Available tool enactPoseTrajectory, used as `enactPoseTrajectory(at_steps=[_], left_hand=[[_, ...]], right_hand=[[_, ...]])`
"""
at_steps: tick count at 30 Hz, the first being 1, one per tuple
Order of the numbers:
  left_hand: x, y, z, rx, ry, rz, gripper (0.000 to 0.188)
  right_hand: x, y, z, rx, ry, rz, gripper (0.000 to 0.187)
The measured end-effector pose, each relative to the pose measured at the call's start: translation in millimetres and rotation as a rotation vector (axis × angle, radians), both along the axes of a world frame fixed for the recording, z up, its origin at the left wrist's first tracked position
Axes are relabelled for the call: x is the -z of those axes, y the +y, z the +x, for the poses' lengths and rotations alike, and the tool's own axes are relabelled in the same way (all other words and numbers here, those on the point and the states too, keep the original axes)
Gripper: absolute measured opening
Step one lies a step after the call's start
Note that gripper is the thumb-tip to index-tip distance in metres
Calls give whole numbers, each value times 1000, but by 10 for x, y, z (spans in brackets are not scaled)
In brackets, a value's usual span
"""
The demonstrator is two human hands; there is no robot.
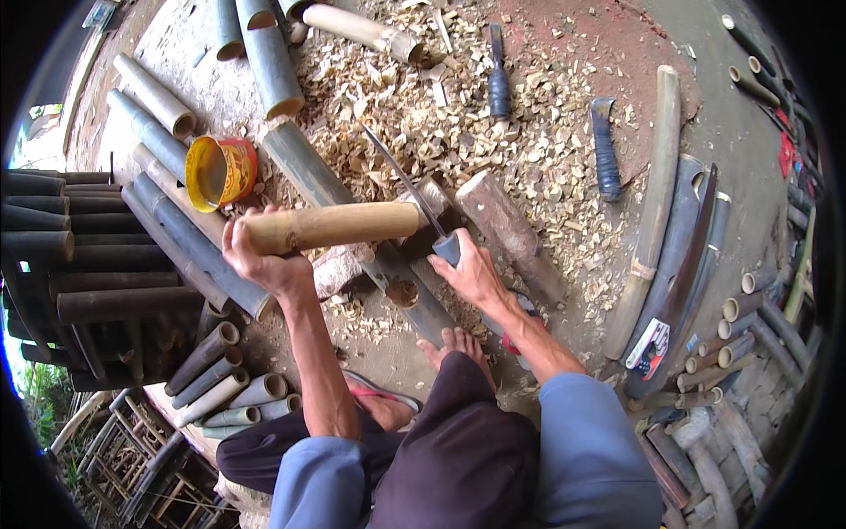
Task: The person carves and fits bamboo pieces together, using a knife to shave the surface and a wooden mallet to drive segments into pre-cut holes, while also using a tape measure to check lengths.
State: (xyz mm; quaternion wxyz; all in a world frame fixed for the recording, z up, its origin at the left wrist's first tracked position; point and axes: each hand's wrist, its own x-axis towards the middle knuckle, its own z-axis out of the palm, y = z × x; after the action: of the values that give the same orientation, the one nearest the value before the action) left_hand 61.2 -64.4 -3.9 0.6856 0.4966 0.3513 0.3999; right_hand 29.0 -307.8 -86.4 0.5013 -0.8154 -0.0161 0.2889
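Sleeved arms (592,441) outstretched, left hand (269,263) gripping cylinder (339,226)

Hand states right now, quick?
Left hand: closed, holding the pale cylinder near its left end.
Right hand: closed, holding the long-bladed tool by its handle.

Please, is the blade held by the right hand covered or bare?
Bare. The blade shows its metal from the handle in the right hand to the far tip, without any cover.

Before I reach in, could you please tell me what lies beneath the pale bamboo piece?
Under the pale bamboo piece in the left hand runs a grey bamboo pole, with wood chips beside it; the stretch directly covered cannot be seen.
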Motion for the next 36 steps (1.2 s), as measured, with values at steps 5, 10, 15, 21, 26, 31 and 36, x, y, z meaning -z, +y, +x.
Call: enactPoseTrajectory(at_steps=[5, 10, 15, 21, 26, 31, 36], left_hand=[[99, 56, -128, -60, 2, 111, 37], [119, -28, -88, 4, -59, 119, 28], [120, 18, -123, 45, -99, 127, 24], [122, -46, -102, 170, -121, 116, 29], [110, 42, -104, 218, -164, 155, 31], [101, 23, -162, 274, -116, 172, 35], [44, 96, -35, 65, 224, 180, 46]], right_hand=[[-611, 147, 51, 271, -384, 213, 34], [103, 198, 13, 33, -15, -110, 35], [-263, 149, 14, 189, -88, 107, 37], [63, 166, -8, 63, -80, -82, 30], [-268, 107, 39, 101, -106, 146, 38], [29, 192, -51, 132, -20, 85, 33], [85, 73, 65, 25, 58, 22, 39]])
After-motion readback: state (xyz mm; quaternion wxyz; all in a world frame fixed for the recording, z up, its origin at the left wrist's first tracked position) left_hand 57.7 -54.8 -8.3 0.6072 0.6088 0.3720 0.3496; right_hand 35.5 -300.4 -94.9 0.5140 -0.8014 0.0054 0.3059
